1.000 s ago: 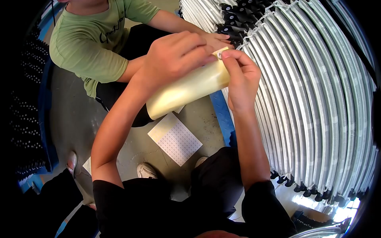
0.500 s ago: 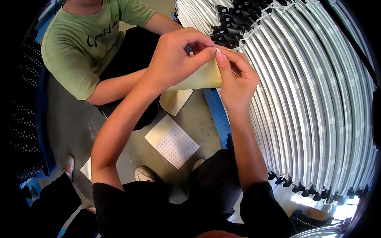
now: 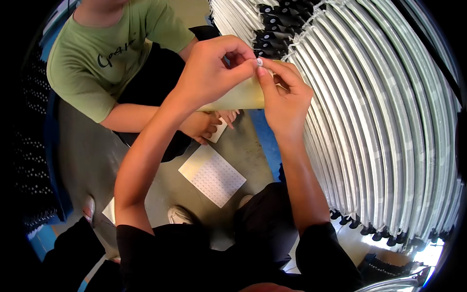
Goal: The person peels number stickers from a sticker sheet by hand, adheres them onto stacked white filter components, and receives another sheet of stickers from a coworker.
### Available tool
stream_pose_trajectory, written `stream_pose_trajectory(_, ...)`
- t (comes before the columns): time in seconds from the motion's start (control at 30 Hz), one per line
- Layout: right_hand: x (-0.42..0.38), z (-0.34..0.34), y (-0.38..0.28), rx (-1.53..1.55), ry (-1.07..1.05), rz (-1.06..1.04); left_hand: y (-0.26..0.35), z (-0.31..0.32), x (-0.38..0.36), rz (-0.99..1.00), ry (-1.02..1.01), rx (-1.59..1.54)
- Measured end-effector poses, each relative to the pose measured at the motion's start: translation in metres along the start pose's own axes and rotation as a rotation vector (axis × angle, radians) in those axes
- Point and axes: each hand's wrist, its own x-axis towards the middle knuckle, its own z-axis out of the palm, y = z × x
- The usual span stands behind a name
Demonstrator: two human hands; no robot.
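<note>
My left hand (image 3: 214,65) and my right hand (image 3: 287,100) meet at the fingertips, both closed in a pinch. Between them is a small white round sticker (image 3: 260,62) with a dark mark. Behind the fingers, a pale yellow sheet (image 3: 243,95) spans from one hand to the other; its upper part is hidden by them. Below on the floor lies a square sheet of stickers (image 3: 214,176), printed with rows of small marks, one corner strip plain.
At the right stand rows of plastic-wrapped silvery tubes (image 3: 360,121) with black end fittings (image 3: 279,29). A co-worker in a green shirt (image 3: 92,73) sits at the left, hands on a pale sheet (image 3: 219,132). Black dotted parts (image 3: 34,136) line the far left.
The co-worker's hands have come into view over the pale sheet on the floor. Between my fingertips, the small sticker has turned so its marked face shows. My hands have shifted slightly left.
</note>
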Motion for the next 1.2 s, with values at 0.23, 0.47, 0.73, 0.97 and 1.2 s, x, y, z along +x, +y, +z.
stream_pose_trajectory(0.23,0.004,-0.006,0.017,0.067,0.044,0.101,-0.022,0.001,0.086,0.118,0.225,-0.002)
stream_pose_trajectory(0.47,0.004,-0.006,0.019,0.094,0.005,0.119,-0.034,0.055,0.193,0.235,0.315,-0.087)
stream_pose_trajectory(0.73,0.009,-0.023,0.022,0.062,0.012,0.137,-0.035,0.074,0.205,0.436,0.514,0.354)
stream_pose_trajectory(0.97,0.011,-0.023,0.018,0.020,0.050,0.055,-0.033,0.082,0.207,0.447,0.571,0.427)
stream_pose_trajectory(1.2,0.012,-0.018,0.021,0.035,0.041,0.056,-0.037,0.088,0.210,0.414,0.607,0.526)
